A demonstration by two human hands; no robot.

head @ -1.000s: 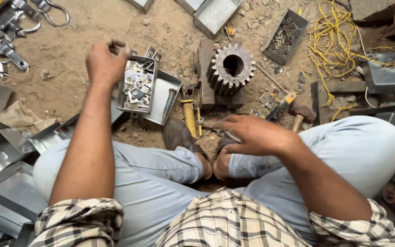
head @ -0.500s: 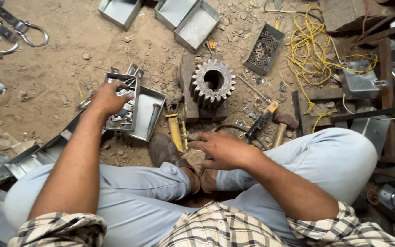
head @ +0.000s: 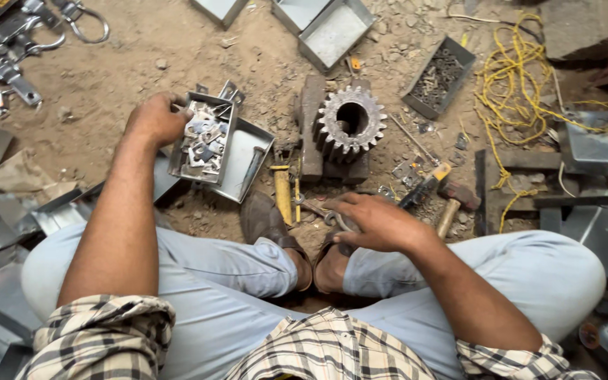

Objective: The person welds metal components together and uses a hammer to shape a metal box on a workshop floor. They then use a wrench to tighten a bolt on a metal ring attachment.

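Sitting cross-legged on the sandy ground, the person works with both hands out in front of the knees, as the head camera shows from above. The left hand (head: 155, 119) is curled over the near-left edge of a small metal tray (head: 177, 156) filled with flat metal brackets (head: 203, 141); its fingertips dip among the pieces, but whether they pinch one cannot be told. That tray rests on a larger shallow tin tray (head: 246, 158) just to its right.

The right hand (head: 378, 222) lies lower and well apart from the left, above the person's sandalled feet, closed around a bent metal hook piece (head: 331, 217) whose loop sticks out to the left of the fingers. Just beyond that hand stands a big steel gear (head: 350, 121) on a dark block. A yellow-handled tool (head: 283, 193) lies between the trays and the gear, and a hammer (head: 452, 204) lies to the right of the hand. Farther right, yellow cord (head: 522, 77) sprawls beside a box of small dark hardware (head: 439, 77).
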